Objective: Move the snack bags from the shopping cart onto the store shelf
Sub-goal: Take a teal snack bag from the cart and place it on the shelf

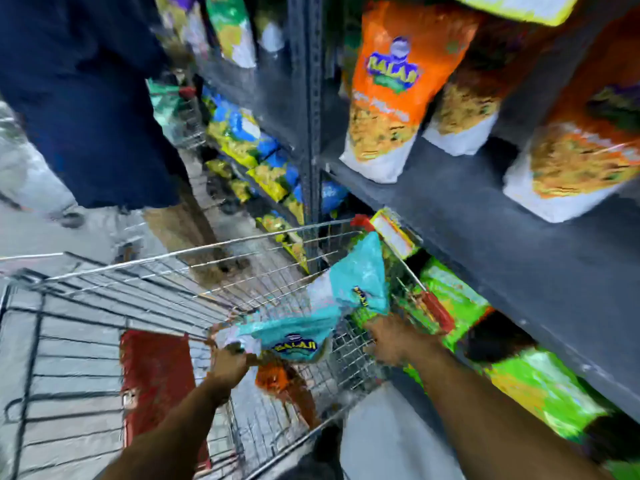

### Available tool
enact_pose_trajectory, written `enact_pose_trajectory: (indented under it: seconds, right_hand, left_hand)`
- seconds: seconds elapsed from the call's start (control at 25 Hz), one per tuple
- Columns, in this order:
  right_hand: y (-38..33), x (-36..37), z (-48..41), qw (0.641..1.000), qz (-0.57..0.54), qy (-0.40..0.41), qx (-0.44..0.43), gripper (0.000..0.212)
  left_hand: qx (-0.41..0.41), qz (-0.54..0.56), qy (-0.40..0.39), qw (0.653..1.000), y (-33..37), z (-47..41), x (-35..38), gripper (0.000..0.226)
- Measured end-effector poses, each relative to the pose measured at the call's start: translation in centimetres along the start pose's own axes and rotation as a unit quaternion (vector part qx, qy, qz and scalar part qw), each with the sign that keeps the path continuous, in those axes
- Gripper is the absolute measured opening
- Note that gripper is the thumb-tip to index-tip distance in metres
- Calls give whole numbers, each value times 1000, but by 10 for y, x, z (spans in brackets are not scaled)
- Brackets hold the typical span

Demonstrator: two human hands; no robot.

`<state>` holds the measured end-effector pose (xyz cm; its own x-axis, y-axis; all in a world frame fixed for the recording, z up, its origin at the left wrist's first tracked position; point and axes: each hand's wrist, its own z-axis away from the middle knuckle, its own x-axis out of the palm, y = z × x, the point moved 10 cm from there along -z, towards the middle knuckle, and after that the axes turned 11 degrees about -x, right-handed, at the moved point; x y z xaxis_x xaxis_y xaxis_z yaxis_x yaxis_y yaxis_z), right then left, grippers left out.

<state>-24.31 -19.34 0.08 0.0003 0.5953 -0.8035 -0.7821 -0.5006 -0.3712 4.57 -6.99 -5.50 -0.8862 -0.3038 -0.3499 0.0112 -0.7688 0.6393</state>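
nearest the camera, over the wire shopping cart [145, 289], the left hand [230, 363] is clenched on a corner of a teal snack bag [294, 336], and the right hand [389, 344] appears to pinch the lower edge of a second teal bag [360, 278], though blur hides the fingers. both bags look light, air-puffed, slick and crushable; a seam edge seems the safest hold. beyond, the dark store shelf [485, 216] carries upright orange bags [388, 88].

Both arms outstretched, left hand [228, 363] and right hand [389, 342] clenched.
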Motion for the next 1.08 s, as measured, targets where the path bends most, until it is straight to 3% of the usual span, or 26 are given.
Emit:
enact_pose_trajectory:
  seconds: [0.12,0.2,0.36,0.56,0.68,0.88,0.96,1.08]
  right_hand:
    - [-11,47,-38,994,-10,-109,-21,45]
    - [-15,70,-58,986,-50,-160,-12,47]
    - [-32,100,-97,980,-109,-167,-24,52]
    - [-43,74,-127,970,-243,19,21,43]
    - [-31,61,-117,966,-241,65,67,30]
    - [-31,8,-82,943,-298,144,14,33]
    - [-35,-23,-58,919,-330,216,-7,31]
    - [-33,-77,-13,847,-405,343,-17,24]
  left_hand:
    - [-1,21,-111,994,-7,-20,41,14]
    - [11,60,-127,990,3,-25,61,25]
    - [-39,164,-89,982,-8,-46,71,23]
    - [-48,184,-20,982,-4,-62,71,25]
    - [-67,177,13,982,6,-55,71,28]
    - [36,182,42,982,69,-16,60,30]
    - [72,199,31,977,98,4,56,26]
    - [154,207,24,966,149,48,49,18]
